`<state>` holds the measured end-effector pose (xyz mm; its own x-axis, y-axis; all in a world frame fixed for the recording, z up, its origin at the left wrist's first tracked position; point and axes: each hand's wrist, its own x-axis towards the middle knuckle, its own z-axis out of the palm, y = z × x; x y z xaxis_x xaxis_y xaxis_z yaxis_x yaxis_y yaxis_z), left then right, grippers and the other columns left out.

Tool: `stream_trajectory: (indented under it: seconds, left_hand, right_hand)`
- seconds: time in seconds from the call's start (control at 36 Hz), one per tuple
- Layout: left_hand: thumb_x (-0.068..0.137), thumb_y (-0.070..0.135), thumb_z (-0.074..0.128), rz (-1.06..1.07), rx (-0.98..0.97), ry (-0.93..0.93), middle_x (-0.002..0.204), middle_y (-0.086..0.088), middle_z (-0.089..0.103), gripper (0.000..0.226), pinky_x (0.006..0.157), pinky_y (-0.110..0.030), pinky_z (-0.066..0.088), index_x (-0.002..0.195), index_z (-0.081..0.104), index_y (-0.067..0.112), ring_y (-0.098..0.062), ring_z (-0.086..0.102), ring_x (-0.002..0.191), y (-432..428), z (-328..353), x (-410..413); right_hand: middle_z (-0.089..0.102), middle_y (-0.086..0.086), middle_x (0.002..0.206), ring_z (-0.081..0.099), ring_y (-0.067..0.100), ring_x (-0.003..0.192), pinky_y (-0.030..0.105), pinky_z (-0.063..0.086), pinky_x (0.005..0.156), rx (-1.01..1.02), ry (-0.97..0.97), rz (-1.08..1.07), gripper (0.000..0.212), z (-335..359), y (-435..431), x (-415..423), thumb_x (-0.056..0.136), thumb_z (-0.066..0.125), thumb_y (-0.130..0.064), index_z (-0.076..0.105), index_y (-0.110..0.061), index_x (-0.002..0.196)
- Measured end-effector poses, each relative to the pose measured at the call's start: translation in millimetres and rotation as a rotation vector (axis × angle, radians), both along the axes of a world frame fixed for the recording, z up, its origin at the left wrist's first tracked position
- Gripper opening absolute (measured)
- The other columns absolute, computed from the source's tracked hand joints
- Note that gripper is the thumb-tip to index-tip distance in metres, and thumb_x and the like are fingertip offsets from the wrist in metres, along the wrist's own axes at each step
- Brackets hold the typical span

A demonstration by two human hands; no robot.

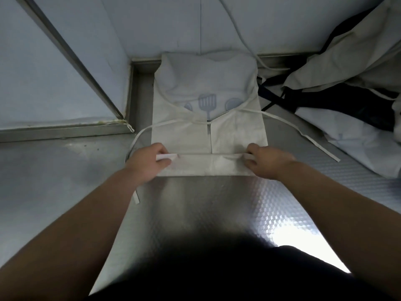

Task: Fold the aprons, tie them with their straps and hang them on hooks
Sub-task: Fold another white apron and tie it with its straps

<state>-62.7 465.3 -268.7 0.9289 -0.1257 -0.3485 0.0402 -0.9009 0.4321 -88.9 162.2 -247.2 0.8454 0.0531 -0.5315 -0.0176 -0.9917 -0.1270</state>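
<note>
A white apron (206, 92) with a blue utensil print lies flat on the steel counter (206, 203), its sides folded in to meet at the middle. Its near end is turned up into a narrow folded band (208, 164). My left hand (149, 161) pinches the band's left corner. At the right corner, my right hand (267, 160) pinches the same band. One waist strap (134, 146) curves off to the left and down past my left wrist. The other strap (303, 135) runs out to the right.
A heap of other aprons (351, 88), white with dark straps, lies at the right on the counter. White wall panels (195, 22) stand behind, a metal ledge and corner post (91, 83) at the left. A cord (238, 35) hangs down the wall.
</note>
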Motion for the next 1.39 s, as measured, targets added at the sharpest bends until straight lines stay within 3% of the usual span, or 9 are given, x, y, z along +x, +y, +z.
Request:
stream_trajectory:
  seconds: [0.08, 0.17, 0.33, 0.47, 0.64, 0.83, 1.03, 1.17, 1.39]
  left_hand:
    - [0.083, 0.02, 0.064, -0.105, 0.181, -0.32, 0.117, -0.002, 0.06, 0.033, 0.09, -0.037, 0.039, 0.115, 0.062, 0.024, -0.029, 0.054, 0.109, -4, -12, -8]
    - [0.074, 0.012, 0.046, -0.396, 0.11, -0.522, 0.102, -0.003, 0.067, 0.038, 0.081, -0.032, 0.046, 0.1, 0.072, 0.02, -0.03, 0.064, 0.088, -13, -20, -18]
    - [0.081, 0.059, 0.039, -0.35, 0.069, -0.232, 0.126, -0.006, 0.055, 0.064, 0.099, -0.045, 0.043, 0.123, 0.06, 0.015, -0.031, 0.053, 0.113, -26, -21, -36]
    - [0.065, 0.081, 0.025, -0.377, 0.218, -0.168, 0.142, 0.01, 0.035, 0.089, 0.107, -0.035, 0.023, 0.139, 0.037, 0.032, -0.016, 0.032, 0.13, -29, -10, -40]
    - [0.081, 0.049, 0.037, -0.358, 0.148, -0.261, 0.11, 0.0, 0.063, 0.049, 0.093, -0.034, 0.033, 0.113, 0.062, 0.022, -0.025, 0.055, 0.108, -26, -6, -33]
    - [0.092, 0.043, 0.053, -0.344, 0.042, 0.197, 0.098, 0.0, 0.064, 0.026, 0.077, -0.029, 0.043, 0.104, 0.061, 0.021, -0.019, 0.058, 0.094, -13, 11, -23]
    - [0.088, 0.028, 0.059, -0.205, 0.207, -0.202, 0.127, 0.003, 0.05, 0.036, 0.099, -0.036, 0.025, 0.124, 0.055, 0.031, -0.023, 0.039, 0.121, -12, -12, -40]
    - [0.066, -0.002, 0.05, -0.344, 0.12, -0.325, 0.114, -0.003, 0.062, 0.061, 0.094, -0.033, 0.028, 0.12, 0.063, 0.022, -0.031, 0.058, 0.104, -22, -21, -61]
    - [0.095, 0.058, 0.015, -0.379, 0.235, -0.019, 0.157, 0.004, -0.017, 0.067, 0.115, -0.04, -0.009, 0.15, -0.007, 0.026, -0.015, -0.018, 0.143, -41, -26, -77]
  right_hand:
    - [0.052, 0.004, 0.125, 0.046, 0.028, 0.117, 0.038, 0.028, 0.099, -0.164, -0.195, 0.096, 0.033, -4, 5, -2, 0.094, 0.043, -0.039, 0.045, -0.025, 0.124]
    - [0.046, 0.003, 0.129, 0.038, 0.027, 0.123, 0.038, 0.021, 0.104, -0.175, -0.268, 0.234, 0.036, -10, 15, -9, 0.091, 0.045, -0.023, 0.048, -0.026, 0.127]
    - [0.018, -0.001, 0.154, 0.017, 0.023, 0.141, 0.033, 0.005, 0.116, 0.08, -0.112, 0.16, 0.068, -19, 18, -28, 0.09, 0.042, -0.061, 0.023, -0.028, 0.147]
    - [0.033, -0.002, 0.15, 0.033, 0.024, 0.135, 0.032, 0.016, 0.113, 0.07, -0.182, 0.17, 0.05, -18, 20, -23, 0.097, 0.033, -0.049, 0.036, -0.028, 0.142]
    - [0.061, 0.002, 0.115, 0.054, 0.027, 0.108, 0.031, 0.035, 0.081, 0.056, -0.116, 0.209, 0.039, 7, 20, -13, 0.098, 0.03, -0.049, 0.056, -0.024, 0.112]
    - [0.057, -0.001, 0.114, 0.048, 0.014, 0.096, 0.028, 0.036, 0.076, 0.169, 0.137, 0.082, 0.052, 10, 16, -11, 0.085, 0.052, -0.061, 0.055, -0.023, 0.12]
    - [0.051, 0.004, 0.125, 0.045, 0.028, 0.117, 0.039, 0.028, 0.098, -0.126, -0.19, 0.145, 0.035, -8, 18, -20, 0.097, 0.036, -0.044, 0.046, -0.024, 0.125]
    - [0.051, 0.006, 0.122, 0.047, 0.026, 0.114, 0.034, 0.027, 0.098, -0.111, -0.286, 0.153, 0.032, -25, 23, -36, 0.1, 0.033, -0.033, 0.052, -0.017, 0.121]
    - [0.003, 0.007, 0.157, 0.005, 0.026, 0.143, 0.041, -0.005, 0.118, -0.013, -0.124, 0.162, 0.073, -32, 26, -50, 0.084, 0.0, -0.06, 0.01, -0.026, 0.148]
